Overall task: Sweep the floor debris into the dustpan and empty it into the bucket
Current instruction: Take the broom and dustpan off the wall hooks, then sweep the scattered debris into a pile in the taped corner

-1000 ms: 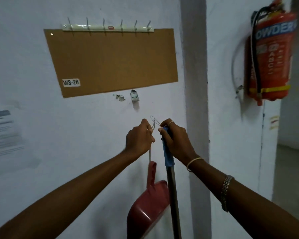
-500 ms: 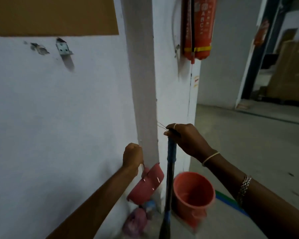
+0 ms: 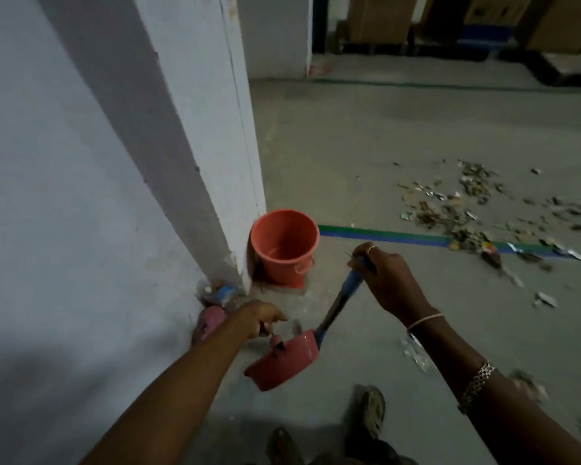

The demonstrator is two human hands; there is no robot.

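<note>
My left hand point(image 3: 257, 318) grips the handle of a red dustpan point(image 3: 282, 362), which hangs below it over the floor. My right hand point(image 3: 384, 278) grips the blue top of a broom handle point(image 3: 344, 297); the stick slants down behind the dustpan and its bristles are hidden. An orange bucket point(image 3: 284, 246) stands upright and looks empty at the foot of the white pillar, just beyond both hands. Scattered debris point(image 3: 463, 209) lies on the grey floor to the right, across a green-blue floor stripe.
A white wall and pillar point(image 3: 195, 129) fill the left. Pink and blue items point(image 3: 215, 308) lie at the pillar's base by my left hand. My feet point(image 3: 373, 411) show at the bottom. Cardboard boxes point(image 3: 564, 21) stand far back. More scraps point(image 3: 416, 354) lie under my right arm.
The view has swung down from the wall board to the floor. Both hands lowered, carrying dustpan and broom away from the wall hooks. The debris patch has come into sight.
</note>
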